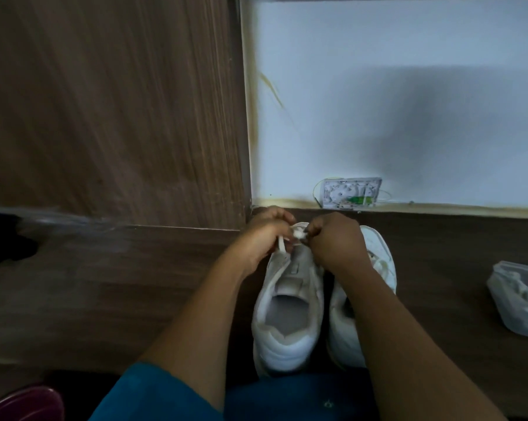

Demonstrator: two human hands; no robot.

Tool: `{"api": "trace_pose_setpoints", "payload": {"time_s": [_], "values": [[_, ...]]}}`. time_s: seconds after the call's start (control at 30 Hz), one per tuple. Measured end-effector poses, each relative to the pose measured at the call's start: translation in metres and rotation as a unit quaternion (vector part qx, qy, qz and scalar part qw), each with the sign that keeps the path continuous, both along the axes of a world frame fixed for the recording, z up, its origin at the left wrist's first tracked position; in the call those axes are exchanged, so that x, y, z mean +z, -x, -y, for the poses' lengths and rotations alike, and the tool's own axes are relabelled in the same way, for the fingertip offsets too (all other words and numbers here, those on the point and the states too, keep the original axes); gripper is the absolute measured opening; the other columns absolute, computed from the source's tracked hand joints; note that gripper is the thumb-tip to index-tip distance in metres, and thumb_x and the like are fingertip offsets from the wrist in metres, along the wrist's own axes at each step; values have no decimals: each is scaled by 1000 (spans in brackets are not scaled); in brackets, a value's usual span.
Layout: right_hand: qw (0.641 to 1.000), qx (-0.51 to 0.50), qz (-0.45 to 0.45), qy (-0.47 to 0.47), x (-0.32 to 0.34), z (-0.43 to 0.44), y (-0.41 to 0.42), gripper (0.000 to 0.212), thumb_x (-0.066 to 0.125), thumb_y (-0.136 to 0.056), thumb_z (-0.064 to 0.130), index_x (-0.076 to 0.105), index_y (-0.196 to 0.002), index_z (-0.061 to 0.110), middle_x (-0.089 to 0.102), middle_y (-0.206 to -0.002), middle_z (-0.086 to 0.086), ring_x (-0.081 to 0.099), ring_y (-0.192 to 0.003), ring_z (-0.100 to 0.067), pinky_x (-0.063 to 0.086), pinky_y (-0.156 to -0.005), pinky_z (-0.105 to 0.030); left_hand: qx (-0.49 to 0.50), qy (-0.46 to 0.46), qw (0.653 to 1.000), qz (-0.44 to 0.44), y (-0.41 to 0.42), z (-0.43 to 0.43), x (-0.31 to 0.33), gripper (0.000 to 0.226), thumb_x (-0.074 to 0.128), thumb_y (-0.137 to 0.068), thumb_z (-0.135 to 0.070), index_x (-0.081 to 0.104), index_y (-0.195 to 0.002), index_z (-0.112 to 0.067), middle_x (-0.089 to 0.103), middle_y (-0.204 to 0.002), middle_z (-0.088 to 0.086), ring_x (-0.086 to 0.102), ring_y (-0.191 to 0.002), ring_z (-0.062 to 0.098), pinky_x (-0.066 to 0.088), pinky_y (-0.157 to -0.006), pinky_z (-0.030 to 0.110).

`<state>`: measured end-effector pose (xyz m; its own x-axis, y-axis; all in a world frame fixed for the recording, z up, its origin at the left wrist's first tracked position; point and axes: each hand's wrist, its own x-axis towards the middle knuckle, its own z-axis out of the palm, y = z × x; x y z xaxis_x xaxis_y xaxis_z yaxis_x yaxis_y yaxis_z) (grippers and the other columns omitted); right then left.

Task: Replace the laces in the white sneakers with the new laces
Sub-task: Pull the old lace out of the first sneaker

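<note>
1. Sneakers [287, 314] in white stand side by side on the wooden floor [454, 253] between my forearms, toes toward the wall and heels toward my lap. Both grips work at the toe end of the one on the left of the view.
2. My left grip [264, 235] is clenched round a flat white lace [282, 245], and a strand of it hangs below the fist. My right grip [335, 238] pinches what looks like the lace's tip, just beside the left. My knuckles hide the eyelets.
3. I judge the likeliest slip is uneven ends. If one grip tugs harder, one side runs short by the top eyelets.
4. The flat lace could also twist as it passes an eyelet I cannot see, or the tip could slide out of my pinch.
5. A clear bag [518, 302], well apart on the right, holds pale laces. I cannot tell whether they are old or new. Being so alike in colour, the sets could get mixed.
6. The sneaker I am working on shows a bare tongue and an open throat with no lacing along it, and its lining is greyish. The other sneaker [378, 244] has loose lace across its front.
</note>
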<state>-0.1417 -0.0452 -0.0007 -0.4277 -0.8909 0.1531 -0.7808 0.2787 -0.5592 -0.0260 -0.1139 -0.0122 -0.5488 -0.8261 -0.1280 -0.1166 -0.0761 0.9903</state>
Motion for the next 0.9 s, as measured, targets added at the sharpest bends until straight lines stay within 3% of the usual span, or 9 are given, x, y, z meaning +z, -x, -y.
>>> {"api": "trace_pose_setpoints", "payload": {"time_s": [0.03, 0.1, 0.23, 0.33, 0.43, 0.53, 0.6, 0.77, 0.9], "values": [[999, -13, 38, 31, 0, 0, 0, 18, 60, -79, 4, 74, -78, 16, 71, -87, -5, 65, -89, -21, 42, -71, -19, -22, 38, 998, 51, 0, -2, -2, 27, 56, -67, 4, 57, -82, -18, 59, -74, 7, 52, -62, 16, 39, -56, 25], [991, -21, 102, 87, 2, -1, -2, 18, 61, -77, 1, 75, -81, 12, 72, -82, -4, 62, -78, -13, 40, -63, -13, -61, 71, 994, 60, 3, -8, -6, 30, 58, -60, -1, 62, -82, -21, 60, -75, 4, 53, -66, 13, 41, -58, 23], [982, -13, 156, 108, 1, -1, -2, 16, 65, -76, 3, 75, -75, 16, 63, -62, 7, 59, -67, -10, 43, -65, -18, -40, 125, 990, 53, 9, -7, -11, 30, 57, -80, 11, 65, -74, -18, 61, -68, 3, 53, -66, 15, 40, -62, 27], [983, -1, 163, 83, 2, -3, 0, 5, 71, -75, 12, 73, -76, 17, 68, -71, 0, 61, -73, -14, 46, -71, -25, -21, 157, 984, 84, 14, -5, -15, 37, 50, -79, 13, 63, -67, -20, 58, -66, 4, 50, -64, 15, 37, -61, 28], [988, 22, 146, 36, 8, -7, -1, 15, 71, -69, 9, 65, -81, 17, 65, -82, -1, 60, -80, -17, 43, -67, -25, -3, 151, 986, 74, 15, -5, -15, 43, 44, -76, 16, 58, -58, -21, 58, -62, 0, 50, -64, 13, 38, -63, 26], [997, 25, 69, -36, 9, -9, 0, 19, 63, -74, 6, 59, -93, 10, 56, -86, -2, 58, -91, -23, 39, -69, -24, 16, 82, 996, 31, 13, -3, -10, 44, 40, -73, 22, 54, -57, -16, 60, -55, -6, 53, -64, 15, 39, -60, 23], [998, 10, 19, -53, 9, -8, 2, 18, 55, -78, 4, 62, -94, 9, 60, -93, -4, 59, -98, -25, 42, -73, -24, 47, 14, 999, -15, 6, -1, -3, 40, 46, -78, 19, 53, -60, -16, 60, -56, -6, 53, -61, 11, 38, -57, 20], [997, 36, 9, -63, 5, -4, 1, 32, 58, -78, 3, 71, -104, 17, 66, -115, -3, 61, -105, -23, 43, -83, -20, 28, -91, 965, -245, -14, 5, 15, 34, 43, -90, 8, 60, -66, -9, 57, -56, 1, 53, -53, 11, 47, -59, 26], [996, 46, -47, -57, -3, 0, -2, 14, 68, -80, 23, 73, -90, 14, 70, -98, -8, 64, -95, -26, 43, -76, -23, 10, -91, 953, -289, -10, -2, 22, 29, 42, -90, 10, 59, -71, -5, 60, -59, 3, 60, -49, 12, 54, -57, 23]]}}
